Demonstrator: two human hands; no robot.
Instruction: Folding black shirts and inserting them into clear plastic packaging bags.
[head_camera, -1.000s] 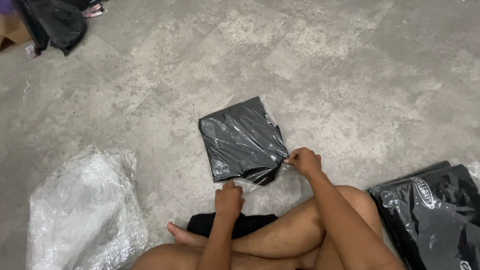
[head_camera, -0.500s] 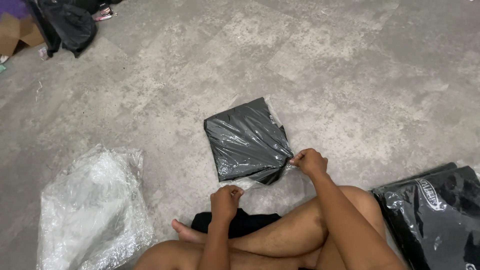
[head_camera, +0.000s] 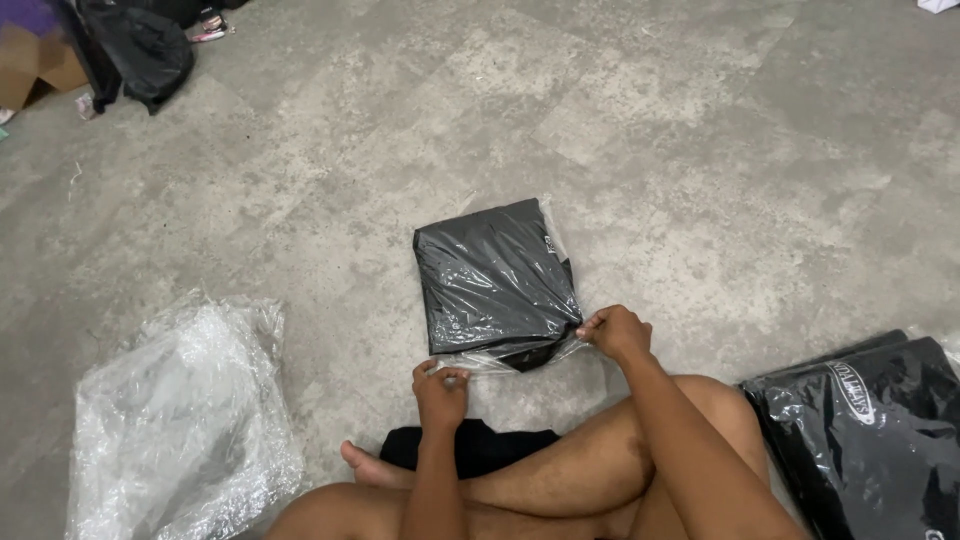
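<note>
Left hand (head_camera: 440, 385) & right hand (head_camera: 615, 332) each pinch shut the open edge of the plastic bag (head_camera: 497, 285). A folded black garment is inside it, on the concrete floor (head_camera: 700, 150).

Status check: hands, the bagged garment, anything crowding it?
Left hand and right hand both pinching open edge of clear plastic bag holding folded black garment, flat on concrete floor. Nothing on top; crumpled clear plastic pile lies apart.

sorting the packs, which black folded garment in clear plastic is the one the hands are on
The centre pack on the floor ahead: the left hand and right hand pinch its near plastic edge. The printed black packs at the right lie untouched.
</note>
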